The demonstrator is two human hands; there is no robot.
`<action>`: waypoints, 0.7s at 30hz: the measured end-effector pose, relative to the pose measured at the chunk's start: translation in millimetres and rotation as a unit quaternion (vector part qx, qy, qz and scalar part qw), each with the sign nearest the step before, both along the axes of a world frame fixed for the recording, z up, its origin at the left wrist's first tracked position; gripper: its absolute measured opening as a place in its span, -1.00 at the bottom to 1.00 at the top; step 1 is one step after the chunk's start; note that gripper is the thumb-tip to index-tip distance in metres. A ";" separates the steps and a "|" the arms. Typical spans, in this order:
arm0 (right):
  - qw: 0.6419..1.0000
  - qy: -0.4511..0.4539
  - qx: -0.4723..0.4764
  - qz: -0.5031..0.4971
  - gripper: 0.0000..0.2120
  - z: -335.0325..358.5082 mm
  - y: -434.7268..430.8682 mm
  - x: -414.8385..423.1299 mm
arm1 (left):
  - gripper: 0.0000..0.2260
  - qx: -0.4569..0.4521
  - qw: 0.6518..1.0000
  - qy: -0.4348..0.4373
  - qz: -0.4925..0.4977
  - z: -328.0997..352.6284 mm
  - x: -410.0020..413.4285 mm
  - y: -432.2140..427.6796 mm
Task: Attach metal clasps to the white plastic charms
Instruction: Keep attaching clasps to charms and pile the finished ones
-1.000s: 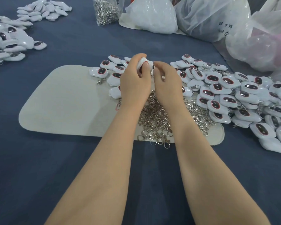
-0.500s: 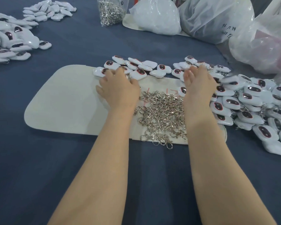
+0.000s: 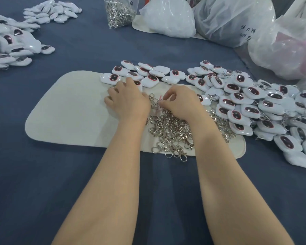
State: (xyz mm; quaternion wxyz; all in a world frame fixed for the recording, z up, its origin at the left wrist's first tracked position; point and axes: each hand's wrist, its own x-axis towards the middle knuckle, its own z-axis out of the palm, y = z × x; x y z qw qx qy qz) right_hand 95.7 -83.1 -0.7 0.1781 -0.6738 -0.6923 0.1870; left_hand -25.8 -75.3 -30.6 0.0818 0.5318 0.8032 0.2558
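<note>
Blue cloth covers the worktop, and a pale mat lies on it. On the mat, near its right end, sits a pile of shiny clasps. White charms with dark ovals lie in a row along the far edge of the mat. A big heap of them spreads out to the right. More charms lie far off to the left, and a clear bag of clasps stands at the back beside plastic sacks.

Both hands are on the mat, close together but not touching. The right hand is at the far side of the pile. Its thumb and first finger are bent in, and the grip looks pinched on one clasp. The left hand lies knuckles up just left of the pile. Its fingers curl down, and I cannot tell if its grip holds anything. One charm peeks out from under its fingertips, touching the hand.

I think the job now is to bring one clasp and one charm together. The clasp sits between the two hands, nearer the right one. The charm lies to the left of that clasp and a bit farther away, so the left hand is the one to pick it up. Which way the clasp points is too small to see. The clasps are tangled, so a pull may drag others along.
</note>
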 end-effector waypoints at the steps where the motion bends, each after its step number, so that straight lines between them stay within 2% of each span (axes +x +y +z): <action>1: 1.000 0.001 0.001 0.001 -0.85 -0.5 0.2 -0.1 | -0.64 0.002 1.000 -0.001 -0.001 -0.4 0.2 0.3; 6: 0.999 0.012 0.031 -0.021 -0.90 -6.4 6.4 0.4 | -0.64 0.016 1.000 -0.016 -0.020 1.1 1.3 0.3; 14: 0.981 0.139 0.114 -0.071 -0.95 -10.8 12.9 3.6 | -0.52 0.044 0.996 -0.024 -0.078 6.1 10.6 -2.1; 17: 0.964 0.219 0.123 -0.081 -0.94 -9.4 13.8 1.4 | -0.58 0.070 0.992 -0.046 -0.100 8.5 14.2 -1.0; 21: 0.914 0.382 0.095 -0.099 -0.87 -4.4 13.7 -2.0 | -0.64 0.081 0.989 -0.030 -0.118 9.2 18.2 0.1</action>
